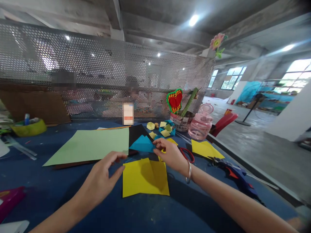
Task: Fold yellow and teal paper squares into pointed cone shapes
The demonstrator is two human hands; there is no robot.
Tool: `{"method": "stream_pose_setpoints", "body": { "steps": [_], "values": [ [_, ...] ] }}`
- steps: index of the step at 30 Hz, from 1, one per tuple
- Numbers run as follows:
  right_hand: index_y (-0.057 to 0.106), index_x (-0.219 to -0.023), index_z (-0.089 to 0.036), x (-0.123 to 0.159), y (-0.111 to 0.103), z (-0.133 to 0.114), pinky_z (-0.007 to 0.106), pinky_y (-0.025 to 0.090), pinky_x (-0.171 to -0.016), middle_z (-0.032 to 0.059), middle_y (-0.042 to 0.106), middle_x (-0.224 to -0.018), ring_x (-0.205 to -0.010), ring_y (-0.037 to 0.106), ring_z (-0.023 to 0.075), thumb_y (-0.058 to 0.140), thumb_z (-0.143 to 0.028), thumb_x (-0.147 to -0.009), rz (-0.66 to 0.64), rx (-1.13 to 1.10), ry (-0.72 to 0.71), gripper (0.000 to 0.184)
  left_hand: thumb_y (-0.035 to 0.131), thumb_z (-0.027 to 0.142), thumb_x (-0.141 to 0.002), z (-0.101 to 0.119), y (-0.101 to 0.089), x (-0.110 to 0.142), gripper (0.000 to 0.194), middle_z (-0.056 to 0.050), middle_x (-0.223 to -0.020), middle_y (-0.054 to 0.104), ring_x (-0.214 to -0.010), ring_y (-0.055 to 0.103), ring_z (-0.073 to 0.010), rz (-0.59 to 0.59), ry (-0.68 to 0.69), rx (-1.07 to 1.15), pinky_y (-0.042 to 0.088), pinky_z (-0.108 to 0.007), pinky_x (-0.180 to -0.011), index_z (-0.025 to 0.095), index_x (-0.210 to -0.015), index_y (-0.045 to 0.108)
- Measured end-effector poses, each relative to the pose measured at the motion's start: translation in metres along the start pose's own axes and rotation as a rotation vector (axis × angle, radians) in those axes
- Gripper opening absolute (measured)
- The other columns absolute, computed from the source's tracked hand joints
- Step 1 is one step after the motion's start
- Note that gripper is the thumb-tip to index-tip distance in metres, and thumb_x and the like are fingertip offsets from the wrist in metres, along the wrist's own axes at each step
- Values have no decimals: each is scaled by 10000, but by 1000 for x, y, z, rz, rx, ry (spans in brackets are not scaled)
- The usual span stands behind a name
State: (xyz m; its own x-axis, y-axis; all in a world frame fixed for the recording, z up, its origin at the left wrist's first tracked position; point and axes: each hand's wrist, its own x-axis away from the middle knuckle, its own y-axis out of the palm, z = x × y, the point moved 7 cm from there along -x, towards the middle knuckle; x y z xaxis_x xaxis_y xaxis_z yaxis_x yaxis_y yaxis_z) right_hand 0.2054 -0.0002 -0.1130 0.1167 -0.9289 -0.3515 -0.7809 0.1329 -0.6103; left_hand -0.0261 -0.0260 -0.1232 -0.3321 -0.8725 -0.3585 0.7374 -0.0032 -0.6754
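My left hand (103, 173) is at the upper left corner of a creased yellow paper sheet (143, 179). Its thumb and fingers are apart and hold nothing; the thumb tip is beside the sheet's edge. Just beyond that sheet, my right hand (171, 153), with a silver bangle on the wrist, has its thumb and fingertips at the right corner of a folded blue paper (143, 143) and seems to pinch it. The blue paper lies over black paper (137, 131). More yellow paper (172, 141) is partly hidden behind my right hand.
Light green paper (97, 144) lies at left. At right are red-handled scissors (187, 154), a yellow sheet (206, 149) and a glue gun (235, 176). Folded paper pieces (166, 128), a pot (182, 121) and a pink bottle (200, 124) stand before a perforated screen (97, 74).
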Motion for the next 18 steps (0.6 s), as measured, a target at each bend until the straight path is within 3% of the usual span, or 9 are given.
{"method": "stream_pose_setpoints", "body": {
  "steps": [4,11,18],
  "values": [
    [604,-900,-215,-7,-3,17,279,432,-602,-18,649,-661,-625,604,165,604,-171,-754,42,32,51,152,463,334,-902,7,24,15,188,-52,-1187,620,-1116,577,-251,-145,108,-140,485,-382,-926,291,-1052,568],
    [553,-1013,-205,-19,-20,15,271,463,-652,17,685,-816,-746,638,168,547,-262,-835,89,39,27,186,451,378,-923,3,34,27,246,-45,-1226,632,-1159,580,-273,-162,202,-263,526,-440,-922,339,-1146,550],
    [547,-1061,-190,-47,-27,31,268,472,-657,35,707,-832,-736,654,170,631,-188,-783,-60,265,82,290,456,381,-921,-4,37,34,234,-37,-1204,655,-1128,614,-270,-173,249,-295,554,-418,-884,340,-1123,567]
  ]
}}
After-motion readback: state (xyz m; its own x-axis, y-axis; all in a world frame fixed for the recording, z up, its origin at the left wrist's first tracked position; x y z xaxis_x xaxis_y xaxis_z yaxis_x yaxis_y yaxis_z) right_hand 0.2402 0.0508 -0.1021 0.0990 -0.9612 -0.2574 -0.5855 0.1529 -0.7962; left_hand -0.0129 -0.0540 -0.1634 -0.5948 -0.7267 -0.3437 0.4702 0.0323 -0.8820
